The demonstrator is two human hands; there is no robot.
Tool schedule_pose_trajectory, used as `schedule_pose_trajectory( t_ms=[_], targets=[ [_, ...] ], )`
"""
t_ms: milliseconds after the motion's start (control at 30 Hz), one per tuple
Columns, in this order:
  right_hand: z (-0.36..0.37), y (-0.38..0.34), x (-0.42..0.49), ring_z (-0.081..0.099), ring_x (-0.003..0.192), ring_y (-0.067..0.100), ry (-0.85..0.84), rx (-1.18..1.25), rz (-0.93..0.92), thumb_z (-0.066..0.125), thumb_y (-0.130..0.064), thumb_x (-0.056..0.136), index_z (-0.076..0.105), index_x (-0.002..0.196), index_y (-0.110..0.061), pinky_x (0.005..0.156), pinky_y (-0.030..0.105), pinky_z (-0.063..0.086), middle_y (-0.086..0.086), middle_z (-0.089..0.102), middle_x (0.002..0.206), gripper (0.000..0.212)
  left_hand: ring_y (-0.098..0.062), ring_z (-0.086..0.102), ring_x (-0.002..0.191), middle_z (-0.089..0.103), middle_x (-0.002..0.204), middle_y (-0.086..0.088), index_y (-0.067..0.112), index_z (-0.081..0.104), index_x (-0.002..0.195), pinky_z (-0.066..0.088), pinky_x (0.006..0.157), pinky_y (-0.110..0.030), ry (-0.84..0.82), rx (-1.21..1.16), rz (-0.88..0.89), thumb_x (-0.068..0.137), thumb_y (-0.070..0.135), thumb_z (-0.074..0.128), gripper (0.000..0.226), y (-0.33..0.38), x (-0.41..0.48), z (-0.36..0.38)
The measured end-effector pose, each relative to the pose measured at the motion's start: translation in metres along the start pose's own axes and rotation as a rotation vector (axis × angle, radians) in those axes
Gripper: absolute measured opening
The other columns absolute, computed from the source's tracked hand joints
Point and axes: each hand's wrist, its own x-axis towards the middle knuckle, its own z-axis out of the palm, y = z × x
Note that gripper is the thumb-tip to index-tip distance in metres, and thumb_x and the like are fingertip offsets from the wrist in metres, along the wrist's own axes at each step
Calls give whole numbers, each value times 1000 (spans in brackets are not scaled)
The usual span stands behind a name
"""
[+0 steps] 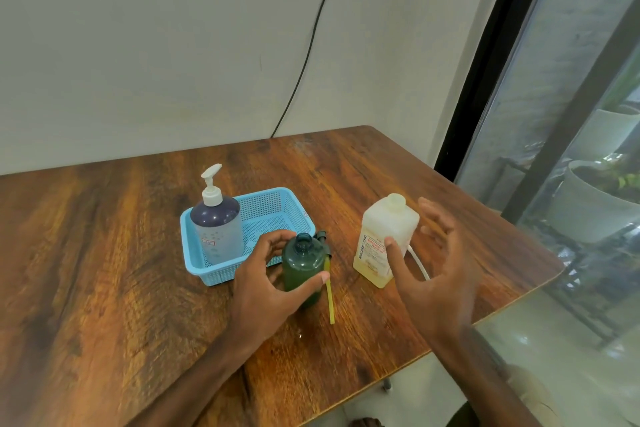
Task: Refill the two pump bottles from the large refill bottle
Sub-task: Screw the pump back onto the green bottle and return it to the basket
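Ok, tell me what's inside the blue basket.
Inside the blue basket stands one pump bottle with a white pump, at its left end. The left hand and green bottle hide its near right corner.

Three bottles (218, 229) (303, 263) (384, 236), one basket (266, 201)

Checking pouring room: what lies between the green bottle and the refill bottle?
A removed pump with yellow dip tube lies on the table, beside the green bottle, in head view.
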Motion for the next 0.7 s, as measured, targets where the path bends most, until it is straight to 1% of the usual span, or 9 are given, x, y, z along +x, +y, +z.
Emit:
schedule_pose_trajectory(
  t_ms=[67,133,233,300,367,400,467,600,700],
  targets=[
    [4,-13,-7,58,123,5,26,-22,-135,81,-16,83,58,129,-17,91,23,56,-10,58,136,52,1,61,118,66,121,19,31,60,123,57,86,-14,-4,31,27,62,47,95,73,1,1,-2],
    [12,-26,-15,62,110,0,-54,-26,-197,76,-11,87,61,123,-23,82,13,54,-17,61,124,41,0,60,119,65,121,21,32,60,123,55,85,-11,-6,67,55,63,47,95,71,2,1,-4],
    [32,-38,-14,59,108,-6,-386,-84,-106,68,-14,95,64,123,-32,80,0,42,-24,61,120,33,-1,61,117,66,120,20,31,60,122,49,88,-6,-9,101,92,64,47,95,70,5,2,-6],
    [51,-31,-6,53,118,-2,-632,-202,-48,63,-17,99,61,131,-31,91,4,37,-18,60,133,36,2,60,117,66,119,20,29,59,122,46,90,-4,-16,123,116,64,46,94,70,6,3,-7],
    [69,-22,3,52,128,8,-766,-302,-31,66,-17,96,59,136,-28,102,19,43,-10,59,139,43,4,60,116,66,118,19,24,60,123,46,90,-4,-24,145,140,65,43,94,70,5,4,-7],
    [77,-18,5,54,128,13,-797,-333,-33,69,-16,93,59,136,-27,103,27,48,-7,60,138,45,4,60,116,66,118,19,22,60,123,47,90,-5,-25,153,150,65,43,95,71,4,4,-7],
    [88,-12,7,58,121,16,-830,-387,-23,69,-16,93,62,132,-25,97,33,54,-2,62,132,41,3,60,117,65,119,20,24,60,123,51,90,-9,-25,157,159,65,43,95,71,2,5,-9],
    [98,-3,6,62,103,15,-786,-439,12,63,-22,99,67,118,-23,85,32,58,0,67,119,20,1,60,119,63,120,24,29,58,123,56,91,-18,-37,154,169,66,46,95,70,1,5,-10],
    [100,0,5,65,95,11,-732,-403,57,64,-24,98,69,110,-25,80,32,60,-4,70,111,13,2,59,119,63,120,25,31,58,124,56,91,-17,-41,152,168,67,47,94,70,0,4,-8]
  ],
)
